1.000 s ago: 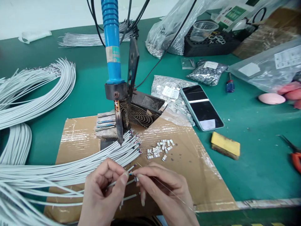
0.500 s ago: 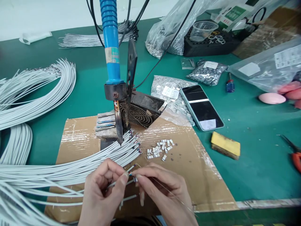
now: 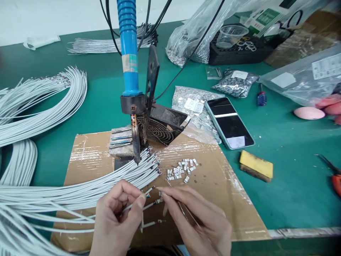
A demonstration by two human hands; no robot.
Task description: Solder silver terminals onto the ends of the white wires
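Observation:
My left hand (image 3: 117, 220) pinches the end of a thin white cable (image 3: 128, 207) between thumb and forefinger, over the taped cardboard sheet (image 3: 213, 192). My right hand (image 3: 197, 220) is just right of it, fingers drawn together around a thin solder wire (image 3: 186, 209) whose tip sits by the cable's stripped end. A bundle of white cables (image 3: 80, 192) fans in from the left, ends under the tip of the blue-handled soldering iron (image 3: 130, 71), which is clamped upright. A small pile of white connectors (image 3: 182, 169) lies just beyond my fingers.
A small dark fan (image 3: 162, 126) leans behind the iron. A phone (image 3: 229, 122), yellow sponge (image 3: 255, 165), plastic bags of parts (image 3: 237, 81), a small screwdriver (image 3: 261, 96) and red-handled cutters (image 3: 334, 174) lie on the green table to the right. More cable coils (image 3: 39, 103) lie at left.
My right hand has drawn slightly right and away from the left fingertips, opening a small gap at the cable end. The left hand has stayed put.

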